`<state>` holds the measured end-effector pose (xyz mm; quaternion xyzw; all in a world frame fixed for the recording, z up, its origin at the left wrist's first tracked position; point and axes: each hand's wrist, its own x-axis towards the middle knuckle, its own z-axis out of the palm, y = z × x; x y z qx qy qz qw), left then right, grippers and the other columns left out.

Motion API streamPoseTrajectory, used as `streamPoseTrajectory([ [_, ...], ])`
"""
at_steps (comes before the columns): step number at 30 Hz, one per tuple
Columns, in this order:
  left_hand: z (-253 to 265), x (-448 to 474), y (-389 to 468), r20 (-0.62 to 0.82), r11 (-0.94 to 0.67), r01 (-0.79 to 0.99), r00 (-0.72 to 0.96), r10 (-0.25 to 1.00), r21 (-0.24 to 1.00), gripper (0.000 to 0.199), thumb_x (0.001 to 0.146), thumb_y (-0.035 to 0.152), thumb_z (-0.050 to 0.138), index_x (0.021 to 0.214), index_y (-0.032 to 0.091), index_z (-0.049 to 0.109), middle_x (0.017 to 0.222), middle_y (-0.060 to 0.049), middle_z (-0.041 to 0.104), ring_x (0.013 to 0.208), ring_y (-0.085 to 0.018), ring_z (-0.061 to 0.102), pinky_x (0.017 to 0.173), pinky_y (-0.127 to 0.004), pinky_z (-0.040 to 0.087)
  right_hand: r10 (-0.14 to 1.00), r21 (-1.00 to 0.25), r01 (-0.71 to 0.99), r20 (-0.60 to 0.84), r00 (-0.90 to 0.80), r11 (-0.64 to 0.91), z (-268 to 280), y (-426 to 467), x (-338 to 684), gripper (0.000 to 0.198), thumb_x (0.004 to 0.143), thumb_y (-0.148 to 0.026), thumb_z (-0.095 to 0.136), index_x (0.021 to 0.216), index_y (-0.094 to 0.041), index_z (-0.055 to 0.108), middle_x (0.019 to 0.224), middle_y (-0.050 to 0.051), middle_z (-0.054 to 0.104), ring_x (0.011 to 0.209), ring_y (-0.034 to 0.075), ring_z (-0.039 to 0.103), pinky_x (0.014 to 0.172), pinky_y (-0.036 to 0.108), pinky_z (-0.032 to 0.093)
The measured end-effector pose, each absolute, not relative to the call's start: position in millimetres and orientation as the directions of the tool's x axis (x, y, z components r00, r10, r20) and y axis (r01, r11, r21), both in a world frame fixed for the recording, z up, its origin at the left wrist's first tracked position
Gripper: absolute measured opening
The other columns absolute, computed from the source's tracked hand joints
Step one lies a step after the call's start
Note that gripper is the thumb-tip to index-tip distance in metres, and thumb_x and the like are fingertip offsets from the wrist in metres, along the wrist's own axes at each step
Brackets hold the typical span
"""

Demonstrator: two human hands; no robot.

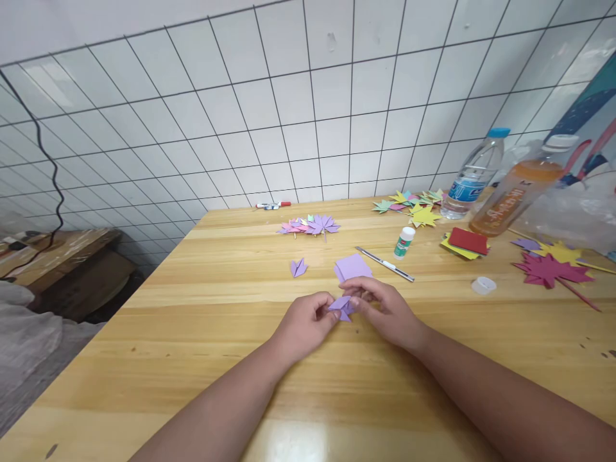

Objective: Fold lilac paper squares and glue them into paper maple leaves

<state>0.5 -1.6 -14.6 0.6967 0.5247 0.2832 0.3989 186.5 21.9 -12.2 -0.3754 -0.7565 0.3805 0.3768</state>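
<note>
Paper piece (341,304), folded, purple, sits between your hands, just nearer you than purple sheets (353,267). Your left hand (306,322) pinches its left side; your right hand (385,313) grips its right. Uneven pull could skew creases or tear paper. Right knuckles close to sheets: careless swing could scatter them or bump knife (385,264) beyond.

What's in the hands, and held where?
A folded purple paper: the left hand pinches its left side, the right hand its right edge.
</note>
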Motion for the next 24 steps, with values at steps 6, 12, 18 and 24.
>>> streamPoseTrajectory([
  [6, -4, -6, 3, -0.072, -0.001, 0.165, 0.434, 0.898, 0.986, 0.017, 0.072, 0.019, 0.045, 0.067, 0.014, 0.060, 0.071, -0.004, 0.062, 0.074, -0.017, 0.056, 0.073, -0.027, 0.040, 0.757, -0.815, 0.228, 0.338, -0.559, 0.533, -11, 24, 188, 0.021, 0.083, -0.023, 0.052, 0.099, -0.022, 0.066, 0.089, 0.005, 0.065, 0.079, 0.015, 0.060, 0.072, 0.027, 0.047],
  [12, -4, -10, 3, -0.127, 0.046, 0.172, 0.499, 0.857, 0.984, 0.021, 0.070, 0.018, 0.043, 0.064, 0.015, 0.063, 0.064, -0.003, 0.062, 0.065, -0.016, 0.055, 0.066, -0.026, 0.041, 0.769, -0.805, 0.244, 0.355, -0.532, 0.540, -13, 22, 185, 0.017, 0.080, -0.023, 0.057, 0.092, -0.025, 0.069, 0.086, 0.005, 0.067, 0.078, 0.016, 0.061, 0.071, 0.028, 0.048],
  [18, -3, -9, 3, -0.162, 0.056, 0.214, 0.521, 0.838, 0.975, 0.019, 0.071, 0.018, 0.043, 0.062, 0.015, 0.060, 0.063, -0.002, 0.061, 0.064, -0.015, 0.054, 0.064, -0.025, 0.039, 0.759, -0.824, 0.191, 0.367, -0.538, 0.533, -12, 21, 185, 0.015, 0.079, -0.022, 0.059, 0.087, -0.025, 0.071, 0.087, 0.004, 0.066, 0.078, 0.015, 0.061, 0.070, 0.027, 0.048],
  [24, -1, -6, 3, -0.072, 0.025, 0.110, 0.446, 0.892, 0.994, 0.021, 0.078, 0.031, 0.052, 0.068, 0.015, 0.060, 0.064, 0.000, 0.056, 0.064, -0.013, 0.049, 0.063, -0.024, 0.036, 0.838, -0.854, 0.267, 0.294, -0.459, 0.446, -11, 22, 183, 0.007, 0.076, -0.025, 0.062, 0.076, -0.022, 0.069, 0.082, 0.004, 0.064, 0.073, 0.015, 0.059, 0.062, 0.025, 0.045],
])
